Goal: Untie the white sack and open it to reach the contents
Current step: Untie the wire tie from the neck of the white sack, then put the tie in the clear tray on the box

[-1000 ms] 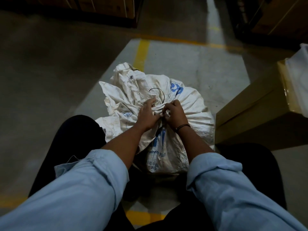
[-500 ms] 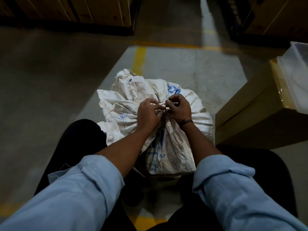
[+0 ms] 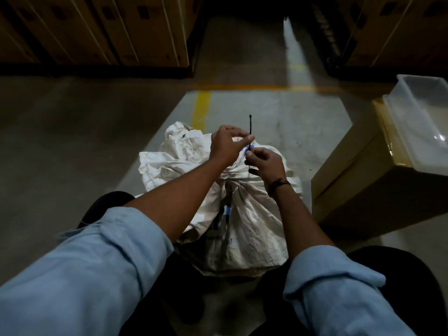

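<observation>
A crumpled white sack [image 3: 244, 221] with blue print stands on the concrete floor between my knees, its neck still bunched below my hands. A thin black tie [image 3: 250, 123] sticks straight up above the sack's top. My left hand [image 3: 226, 144] pinches the tie between thumb and fingertips. My right hand [image 3: 265, 163] grips the tie's lower part just above the gathered neck. The sack's loose upper flap [image 3: 174, 151] spreads to the left. What is inside the sack is hidden.
A brown cardboard box [image 3: 363, 180] stands close on the right, with a clear plastic tub [image 3: 421, 117] on top. Stacked cartons [image 3: 97, 30] line the back left and back right [image 3: 400, 27]. Yellow floor lines [image 3: 201, 105] run ahead.
Both hands have risen from the sack's knot. The black tie, earlier looped at the neck, now stands straight up, held in my fingers. My head has tilted up.
</observation>
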`<state>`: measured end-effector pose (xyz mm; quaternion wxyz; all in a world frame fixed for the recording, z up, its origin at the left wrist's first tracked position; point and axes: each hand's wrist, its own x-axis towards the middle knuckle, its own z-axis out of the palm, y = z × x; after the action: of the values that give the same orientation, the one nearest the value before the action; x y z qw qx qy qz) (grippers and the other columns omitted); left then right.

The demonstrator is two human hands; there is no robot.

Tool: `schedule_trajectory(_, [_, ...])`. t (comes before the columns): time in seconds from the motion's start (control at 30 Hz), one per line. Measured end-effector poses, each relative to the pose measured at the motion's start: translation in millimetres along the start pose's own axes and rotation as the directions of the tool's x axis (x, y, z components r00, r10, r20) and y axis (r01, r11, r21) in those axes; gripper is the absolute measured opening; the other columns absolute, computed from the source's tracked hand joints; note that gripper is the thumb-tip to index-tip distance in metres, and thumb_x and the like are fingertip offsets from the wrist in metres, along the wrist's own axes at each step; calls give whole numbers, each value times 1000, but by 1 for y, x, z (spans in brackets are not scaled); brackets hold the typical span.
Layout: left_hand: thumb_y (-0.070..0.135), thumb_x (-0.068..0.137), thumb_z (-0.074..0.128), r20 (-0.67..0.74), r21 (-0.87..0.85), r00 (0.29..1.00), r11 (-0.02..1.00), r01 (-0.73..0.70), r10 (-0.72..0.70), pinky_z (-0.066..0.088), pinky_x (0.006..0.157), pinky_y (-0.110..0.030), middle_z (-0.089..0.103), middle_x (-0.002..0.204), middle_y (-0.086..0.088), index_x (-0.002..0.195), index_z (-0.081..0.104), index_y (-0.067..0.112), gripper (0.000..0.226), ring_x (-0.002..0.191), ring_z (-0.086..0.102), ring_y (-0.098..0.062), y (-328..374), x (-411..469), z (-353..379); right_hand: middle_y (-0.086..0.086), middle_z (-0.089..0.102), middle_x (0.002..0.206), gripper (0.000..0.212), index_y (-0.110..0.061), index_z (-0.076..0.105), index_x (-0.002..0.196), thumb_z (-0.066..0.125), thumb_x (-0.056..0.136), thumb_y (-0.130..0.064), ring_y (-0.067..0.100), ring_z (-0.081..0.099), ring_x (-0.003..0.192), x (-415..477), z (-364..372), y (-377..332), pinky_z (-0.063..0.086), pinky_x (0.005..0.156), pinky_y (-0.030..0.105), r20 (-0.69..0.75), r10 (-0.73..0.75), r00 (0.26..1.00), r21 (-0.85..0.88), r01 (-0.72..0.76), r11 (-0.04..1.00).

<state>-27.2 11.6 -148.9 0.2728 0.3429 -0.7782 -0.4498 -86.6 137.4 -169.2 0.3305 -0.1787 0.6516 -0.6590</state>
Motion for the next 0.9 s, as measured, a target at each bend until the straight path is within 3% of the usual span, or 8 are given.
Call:
schedule_trajectory(0.23, [39,77,82,-15,-225,998,973,51,-55,53,93,-29,77,92,6,87,79,24,18,95,70,-6,75,46,29,7,69,71,12,-4,73,85,74,83,-16,15,63,64,2,-54,-53,49,62,31,-246,-165,955,-74,151,986])
schedule_trajectory(0.33, [29,84,79,32,-379,999,924,44,-35,49,75,-16,75,96,1,105,77,9,29,82,64,3,113,63,50,-1,70,65,17,-11,75,73,77,78,-27,12,66,62,5,-95,-89,53,62,28,-335,-355,873,-341,239,909])
schedule_trajectory(0.4, [32,86,76,105,-405,994,913,53,-12,44,67,-16,72,92,6,110,75,12,32,73,58,7,142,72,65,-5,69,63,18,-15,74,69,77,76,-31,10,66,62,5,-124,-117,51,60,24,-389,-439,810,-443,254,860])
schedule_trajectory(0.47, [39,90,70,230,-396,973,915,76,19,44,67,-21,71,97,9,113,74,19,31,83,58,-2,171,77,80,-8,66,61,19,-15,73,66,76,76,-31,8,63,60,3,-150,-141,47,58,20,-471,-500,727,-514,234,825])
schedule_trajectory(0.6, [40,100,53,460,-313,879,949,30,124,44,77,-28,67,125,3,127,66,19,36,113,55,-21,222,71,125,-6,65,65,17,-17,69,68,67,77,-31,16,63,71,4,-208,-164,50,70,30,-716,-541,441,-572,75,817])
schedule_trajectory(0.7, [30,101,55,494,-205,835,966,-158,241,42,89,-27,64,128,1,133,62,15,36,116,56,-15,244,52,165,2,66,76,18,-19,69,76,56,79,-31,28,56,90,6,-250,-162,33,79,38,-818,-539,203,-572,-185,799])
schedule_trajectory(0.77, [24,101,56,527,-128,787,946,-299,320,40,94,-25,60,137,-3,136,59,15,36,123,55,-15,247,38,191,4,63,74,19,-19,69,79,52,78,-27,31,51,94,5,-272,-161,23,77,38,-838,-529,134,-542,-306,782])
schedule_trajectory(0.9, [21,98,57,549,28,759,900,-435,350,42,92,-19,53,146,-2,135,60,26,37,130,52,-20,237,25,234,6,64,73,18,-18,68,77,51,73,-24,31,48,96,6,-299,-147,23,79,39,-853,-506,127,-508,-422,751])
